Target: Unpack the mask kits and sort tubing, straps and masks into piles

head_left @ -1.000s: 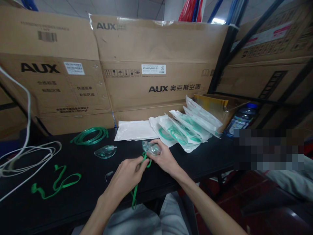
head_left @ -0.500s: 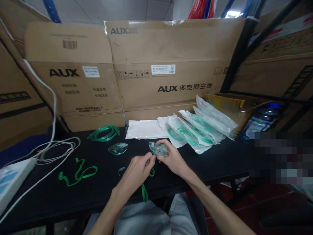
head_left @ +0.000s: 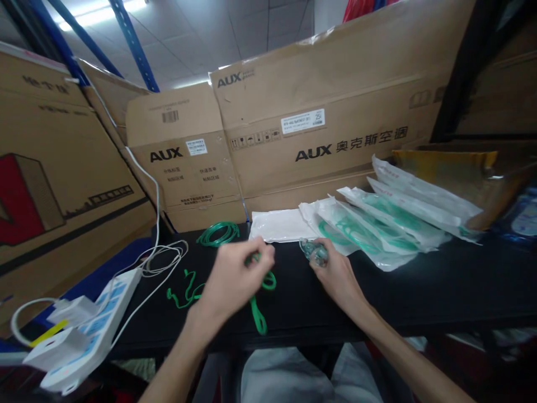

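Note:
My left hand (head_left: pixel 235 274) is closed round a green elastic strap (head_left: pixel 259 318), whose loops hang below the fingers over the black table. To the right, my right hand (head_left: pixel 339 280) grips a small clear oxygen mask (head_left: pixel 314 252) with its fingers and thumb. Mask and strap are apart, with a gap between the two hands. Another green strap (head_left: pixel 184 299) lies on the table left of my left hand, partly covered by the wrist. Behind that hand sits a coil of green tubing (head_left: pixel 218 234).
A white packet (head_left: pixel 279 226) and several clear-and-white pouches (head_left: pixel 361 229) with green tubing lie along the back. Cardboard (head_left: pixel 268 162) stands behind them. At left are a white power strip (head_left: pixel 94 330) and a looped white cable (head_left: pixel 170 260). A blue-labelled bottle (head_left: pixel 524 218) stands far right.
My hands have moved apart, and the green strap has come away from the mask with my left hand. The view has turned left and tilted. The mask on the table is now hidden.

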The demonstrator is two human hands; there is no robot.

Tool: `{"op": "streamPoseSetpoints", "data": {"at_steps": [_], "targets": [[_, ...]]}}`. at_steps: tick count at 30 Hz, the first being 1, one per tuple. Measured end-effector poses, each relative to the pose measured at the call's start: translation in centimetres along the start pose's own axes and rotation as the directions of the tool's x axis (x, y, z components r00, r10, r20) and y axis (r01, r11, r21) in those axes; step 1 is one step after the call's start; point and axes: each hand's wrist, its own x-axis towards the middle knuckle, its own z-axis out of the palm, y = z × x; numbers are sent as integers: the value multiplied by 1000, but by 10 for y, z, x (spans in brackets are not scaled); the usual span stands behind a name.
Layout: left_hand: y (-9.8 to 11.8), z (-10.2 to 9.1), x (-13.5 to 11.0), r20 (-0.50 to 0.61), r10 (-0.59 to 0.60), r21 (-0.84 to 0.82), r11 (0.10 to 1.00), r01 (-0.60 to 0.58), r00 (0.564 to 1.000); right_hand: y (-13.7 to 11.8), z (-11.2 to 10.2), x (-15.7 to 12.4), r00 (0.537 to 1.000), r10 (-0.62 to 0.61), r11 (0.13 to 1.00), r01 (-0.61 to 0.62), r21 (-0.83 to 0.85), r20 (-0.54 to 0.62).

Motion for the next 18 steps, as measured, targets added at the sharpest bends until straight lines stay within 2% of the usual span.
{"op": "streamPoseSetpoints", "data": {"at_steps": [2,4,5,8,11,14,16,18], "targets": [[-26,-26,33,-210,0,197,980,42,978,-2,1,0,1000,-13,1000,13,11,18],[-61,-41,67,-366,-66,345,917,201,928,-3,2,-1,999,-20,999,19,28,37],[-79,-45,80,-394,-130,398,868,296,910,-3,3,-1,999,-23,999,21,38,46],[-131,-41,103,-336,-259,427,815,392,906,-2,4,-2,996,-23,997,17,70,83],[-166,-27,101,-216,-420,442,763,472,881,1,5,-2,992,-9,995,-4,103,127],[-175,-19,86,-155,-501,450,731,513,851,3,6,-2,986,12,990,-35,137,167],[-164,-17,71,-112,-479,440,762,476,871,3,6,-2,979,21,986,-54,157,205],[-139,-12,51,-37,-410,401,829,389,911,0,6,-4,967,16,983,-61,172,253]]}}
